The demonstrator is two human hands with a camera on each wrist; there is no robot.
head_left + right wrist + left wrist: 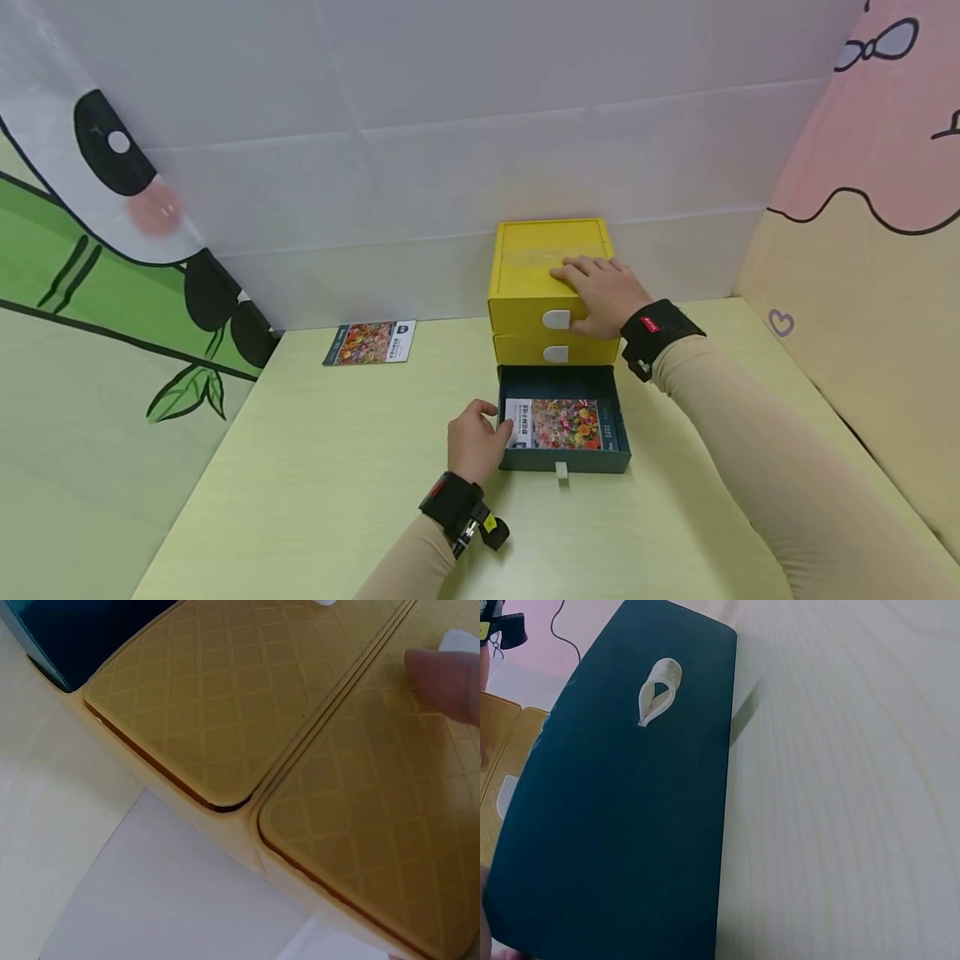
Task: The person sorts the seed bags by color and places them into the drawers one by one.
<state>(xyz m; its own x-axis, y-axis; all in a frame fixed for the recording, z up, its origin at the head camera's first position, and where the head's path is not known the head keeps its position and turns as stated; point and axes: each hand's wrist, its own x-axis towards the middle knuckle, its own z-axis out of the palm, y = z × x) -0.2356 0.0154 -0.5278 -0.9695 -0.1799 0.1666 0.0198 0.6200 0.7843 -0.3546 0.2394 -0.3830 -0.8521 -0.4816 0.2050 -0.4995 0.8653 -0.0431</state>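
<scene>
Left hand (477, 442) curls around the front-left corner of the pulled-out dark teal cardboard drawer (564, 460), which lies lengthwise toward the table's near edge. Right hand (603, 293) rests flat on the yellow 3-drawer box (525, 275) behind.

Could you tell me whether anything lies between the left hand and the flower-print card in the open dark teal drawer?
Nothing visible does. The left hand is at the left wall of the open dark teal drawer, its thumb touching the flower-print card inside.
</scene>
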